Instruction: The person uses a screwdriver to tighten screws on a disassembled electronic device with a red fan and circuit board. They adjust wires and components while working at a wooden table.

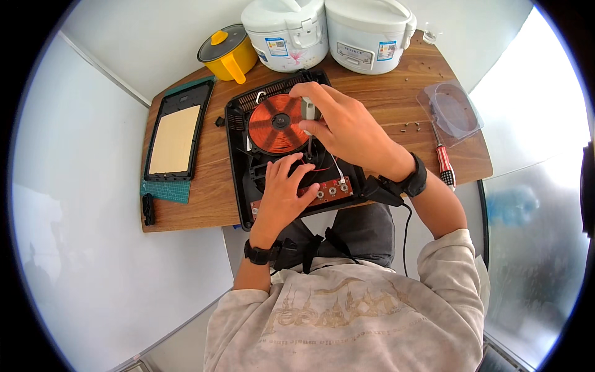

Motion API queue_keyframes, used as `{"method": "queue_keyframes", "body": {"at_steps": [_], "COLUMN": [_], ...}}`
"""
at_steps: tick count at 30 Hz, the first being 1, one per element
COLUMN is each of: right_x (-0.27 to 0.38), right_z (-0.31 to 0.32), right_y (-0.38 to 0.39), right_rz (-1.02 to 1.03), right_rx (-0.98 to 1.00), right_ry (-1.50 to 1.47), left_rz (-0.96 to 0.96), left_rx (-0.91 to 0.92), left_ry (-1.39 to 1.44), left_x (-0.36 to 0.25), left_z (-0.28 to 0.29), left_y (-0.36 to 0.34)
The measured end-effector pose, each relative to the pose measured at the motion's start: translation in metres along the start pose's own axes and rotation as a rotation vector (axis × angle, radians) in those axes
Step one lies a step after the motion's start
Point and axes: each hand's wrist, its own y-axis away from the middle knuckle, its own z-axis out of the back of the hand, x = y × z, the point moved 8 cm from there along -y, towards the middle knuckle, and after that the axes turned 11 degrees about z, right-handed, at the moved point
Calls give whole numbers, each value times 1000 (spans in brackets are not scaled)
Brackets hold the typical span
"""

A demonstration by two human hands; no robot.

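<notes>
So the right hand (347, 127) has its fingers wrapped around a grey-and-white screwdriver (309, 110), pretty much upright, shaft pointing down into a black appliance base (243, 177). The base sits near the front edge of the wooden table (446, 68), with a big copper coil (277, 127) and a reddish circuit board (331, 193) inside. Left hand (284, 197) is spread and relaxed, fingertips down in the base by the screwdriver's lower end; can't tell if they're pinning anything.

Label-wise: the left white cooker (291, 28) wears a blue-edged sticker (277, 46) with a code-like square, plus a pink flower print. The right white cooker (365, 25) has a grey front plate (355, 54) with lettering and another blue-edged sticker (387, 50), fine print too tiny to read. The beige shirt (353, 316) has a brown drawing over a curved line of lettering, upside down from here. A red-handled screwdriver (444, 162) lies off right, near some loose screws (409, 127).
</notes>
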Motion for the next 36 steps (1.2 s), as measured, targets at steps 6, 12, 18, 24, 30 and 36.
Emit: {"method": "queue_keyframes", "body": {"at_steps": [6,12,18,24,30,36], "right_x": [-3,2,0,3,-2,8], "right_z": [-4,-4,-9,-12,-4,-6], "right_y": [2,0,-2,-11,-13,-18], "right_rz": [-5,19,-23,62,72,95], "right_rx": [4,-11,72,83,-43,-53], "right_ry": [-17,-82,-111,-40,-53,-156], "left_rz": [-3,-6,-7,-13,-13,-12], "left_rx": [-1,-3,-6,-7,1,-9], "left_ry": [0,2,11,10,3,1], "left_x": [-1,-1,-1,-2,-3,-1], "left_z": [1,0,0,2,1,1], "left_y": [0,0,0,1,-1,1]}}
